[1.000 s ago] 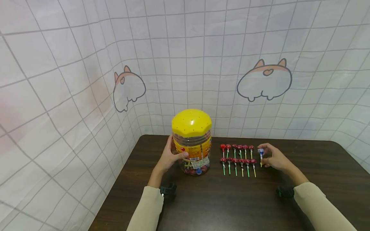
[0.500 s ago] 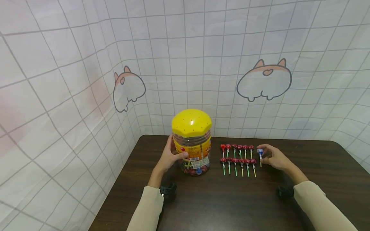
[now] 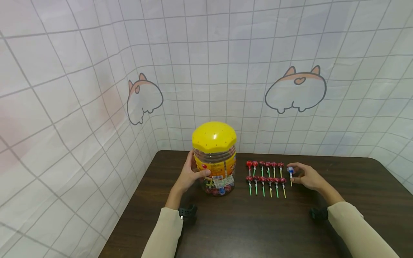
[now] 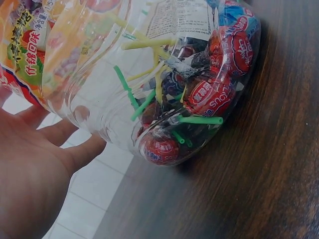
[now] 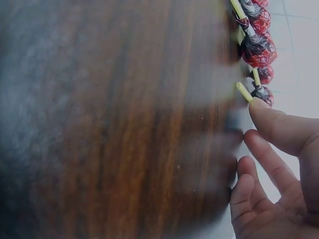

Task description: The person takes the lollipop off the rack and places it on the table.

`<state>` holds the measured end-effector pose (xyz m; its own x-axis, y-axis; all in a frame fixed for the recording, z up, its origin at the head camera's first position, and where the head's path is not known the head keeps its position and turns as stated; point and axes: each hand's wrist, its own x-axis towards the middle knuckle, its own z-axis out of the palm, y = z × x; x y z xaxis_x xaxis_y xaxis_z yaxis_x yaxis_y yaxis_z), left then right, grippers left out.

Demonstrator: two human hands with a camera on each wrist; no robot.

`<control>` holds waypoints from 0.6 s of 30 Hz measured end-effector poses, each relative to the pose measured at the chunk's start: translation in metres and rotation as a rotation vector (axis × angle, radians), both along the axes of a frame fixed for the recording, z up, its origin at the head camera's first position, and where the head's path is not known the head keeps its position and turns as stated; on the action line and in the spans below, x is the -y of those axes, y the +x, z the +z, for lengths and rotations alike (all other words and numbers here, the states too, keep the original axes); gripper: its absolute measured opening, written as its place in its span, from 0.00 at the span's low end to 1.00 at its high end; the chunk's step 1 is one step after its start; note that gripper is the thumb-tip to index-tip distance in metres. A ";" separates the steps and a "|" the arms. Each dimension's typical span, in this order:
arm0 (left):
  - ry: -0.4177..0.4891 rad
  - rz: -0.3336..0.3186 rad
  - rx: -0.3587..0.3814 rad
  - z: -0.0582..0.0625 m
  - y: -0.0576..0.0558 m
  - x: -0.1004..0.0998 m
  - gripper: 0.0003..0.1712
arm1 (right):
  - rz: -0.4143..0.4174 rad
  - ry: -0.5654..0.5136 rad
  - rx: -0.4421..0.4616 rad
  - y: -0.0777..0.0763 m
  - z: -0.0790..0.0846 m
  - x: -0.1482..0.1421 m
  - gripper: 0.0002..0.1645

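A big clear plastic jar with a yellow lid stands on the table, several wrapped lollipops heaped in its bottom. My left hand grips the jar's left side, thumb in front and fingers partly hidden behind. Over to the right, my right hand holds a blue-wrapped lollipop with index finger at its head and thumb at its stick. In the right wrist view the thumb meets a yellow stick, while the other fingers are loosely bent.
Two neat rows of red-wrapped lollipops, a back row and a front row, lie between the jar and my right hand. The dark wooden table ends at a white gridded curtain behind and to the left.
My right hand and the blue lollipop have shifted very slightly left, closer to the rows. My left hand and the jar stay put.
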<state>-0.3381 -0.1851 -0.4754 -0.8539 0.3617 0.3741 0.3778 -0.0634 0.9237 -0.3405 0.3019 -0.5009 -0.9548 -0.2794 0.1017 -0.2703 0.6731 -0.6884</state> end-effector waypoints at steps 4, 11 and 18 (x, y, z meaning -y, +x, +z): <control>-0.002 -0.013 -0.014 0.000 -0.001 0.000 0.54 | 0.004 0.014 0.008 0.002 0.000 0.001 0.33; -0.003 -0.014 -0.011 0.001 -0.001 0.000 0.53 | 0.010 0.011 0.013 0.004 0.000 0.002 0.32; 0.000 -0.012 -0.013 0.001 0.001 0.000 0.54 | 0.018 0.002 0.013 0.003 -0.001 0.001 0.32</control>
